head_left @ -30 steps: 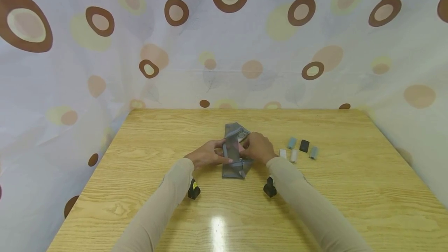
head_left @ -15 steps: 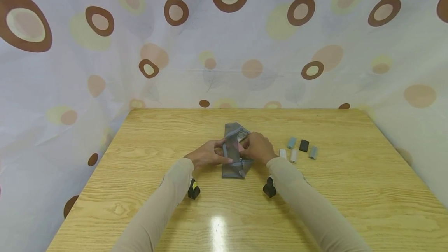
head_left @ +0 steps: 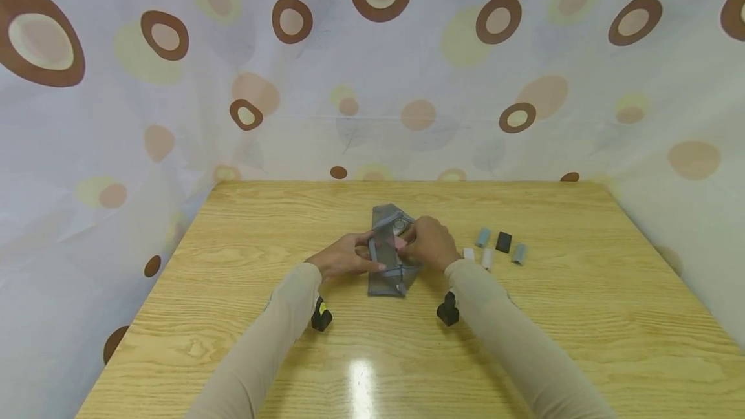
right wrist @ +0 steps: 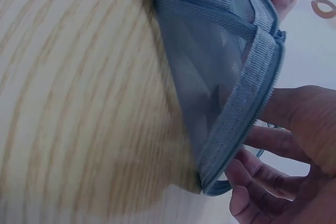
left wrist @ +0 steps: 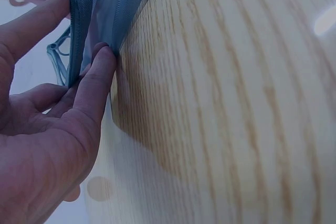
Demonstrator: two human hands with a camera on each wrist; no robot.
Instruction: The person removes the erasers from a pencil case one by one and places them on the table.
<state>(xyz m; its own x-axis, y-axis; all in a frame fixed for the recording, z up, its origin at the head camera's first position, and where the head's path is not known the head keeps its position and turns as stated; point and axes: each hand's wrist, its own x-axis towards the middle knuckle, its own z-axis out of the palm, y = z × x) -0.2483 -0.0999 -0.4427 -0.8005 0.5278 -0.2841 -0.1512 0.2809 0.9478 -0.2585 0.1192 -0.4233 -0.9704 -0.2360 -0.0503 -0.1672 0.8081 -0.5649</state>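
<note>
A grey-blue mesh zip pouch lies on the wooden table, its zipped mouth spread toward the right. My left hand grips its left side, thumb near the front and fingers farther back; in the left wrist view the fingers run along the zip edge. From the right, my right hand reaches into the mouth and pinches a small pink piece, its fingertips partly hidden. Behind them, a pale item with a round mark shows in the pouch. The right wrist view shows this hand behind the zip edge.
Right of the right hand lie several small pieces: a blue one, a black square, a grey one and two white ones. A spotted sheet hangs behind the table.
My right hand has risen slightly, and the pink piece has shifted a little with it. The left hand and the pouch stay in place.
</note>
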